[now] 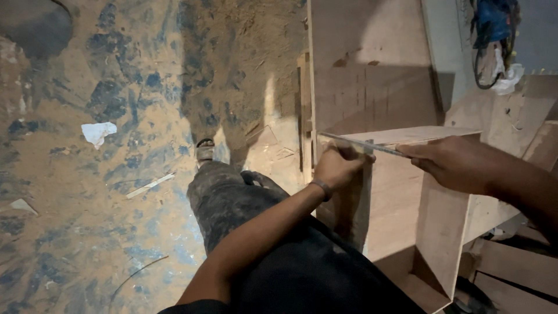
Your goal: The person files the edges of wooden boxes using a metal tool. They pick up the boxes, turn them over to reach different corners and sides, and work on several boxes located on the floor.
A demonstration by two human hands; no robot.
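A thin flat metal ruler [363,143] lies across the top edge of an open plywood box [407,203]. My left hand [337,166] pinches the ruler's left end against the box's near corner, fingers closed on it; a band circles that wrist. My right hand [453,163] grips the ruler's right end from the right side. Whether a pencil sits in either hand is hidden. My dusty trouser leg [232,197] and shoe [204,150] stand just left of the box.
A large plywood sheet [372,64] leans behind the box. Sawdust covers the blue-stained floor [104,192]. A white paper scrap [97,132] and a thin strip [150,185] lie on it. A blue tool with cable [494,35] rests at top right. Stacked boards [517,273] sit lower right.
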